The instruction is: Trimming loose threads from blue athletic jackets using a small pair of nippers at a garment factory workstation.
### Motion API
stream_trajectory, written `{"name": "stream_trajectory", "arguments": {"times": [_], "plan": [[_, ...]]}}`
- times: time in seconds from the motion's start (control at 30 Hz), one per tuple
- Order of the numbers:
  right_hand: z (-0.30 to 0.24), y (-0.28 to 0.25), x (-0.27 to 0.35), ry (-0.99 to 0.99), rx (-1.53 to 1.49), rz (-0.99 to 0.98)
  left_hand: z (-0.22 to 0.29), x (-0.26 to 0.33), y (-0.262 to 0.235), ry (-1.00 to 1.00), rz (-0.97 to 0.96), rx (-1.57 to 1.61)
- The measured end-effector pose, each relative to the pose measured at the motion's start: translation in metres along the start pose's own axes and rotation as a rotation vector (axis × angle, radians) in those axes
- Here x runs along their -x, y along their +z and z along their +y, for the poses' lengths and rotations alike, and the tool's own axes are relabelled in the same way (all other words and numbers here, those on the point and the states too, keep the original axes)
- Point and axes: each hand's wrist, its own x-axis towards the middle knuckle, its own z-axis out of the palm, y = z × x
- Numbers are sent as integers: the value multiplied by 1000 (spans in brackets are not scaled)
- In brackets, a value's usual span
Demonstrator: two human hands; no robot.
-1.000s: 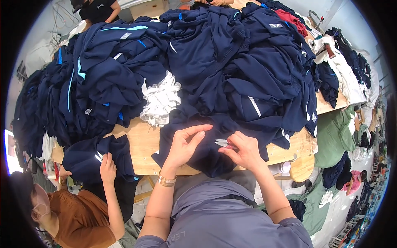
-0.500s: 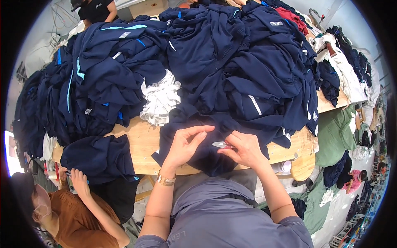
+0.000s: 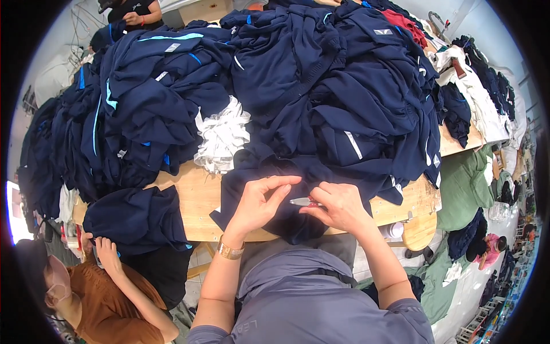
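A pair of small thread snips with silver blades and a bit of red is held in my right hand, fingers curled round it and the blades pointing left. Opposite it, my left hand brings thumb and forefinger together in a pinch; whatever lies between them is too small or hidden to make out, and its other fingers are mostly out of sight. Both hands are over a dark navy garment, which hangs over the near table edge. A bracelet circles my left wrist.
Large heaps of navy garments cover the wooden table. A bundle of white strips lies left of my hands. At lower left, a person in brown handles a navy piece. A stool stands at right.
Both my hands have hardly moved; the snips have shifted slightly left. The person at the far left has raised a hand and a navy piece. The neighbour in brown has moved a hand slightly.
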Motion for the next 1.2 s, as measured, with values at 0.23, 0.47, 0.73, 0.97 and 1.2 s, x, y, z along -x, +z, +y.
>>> {"name": "stream_trajectory", "arguments": {"times": [0.23,0.47,0.73,0.97,1.2], "plan": [[-3,24,13,404,-601,231,-5,0,3,29,59,26],[-30,50,14,202,-617,311,-11,-3,7,64,86,-103],[-37,31,16,414,-700,222,0,-1,3,-15,138,-99],[-38,38,4,428,-485,336,6,2,20,108,307,-298],[-33,38,7,516,-574,431,0,2,25,67,306,-177]]}}
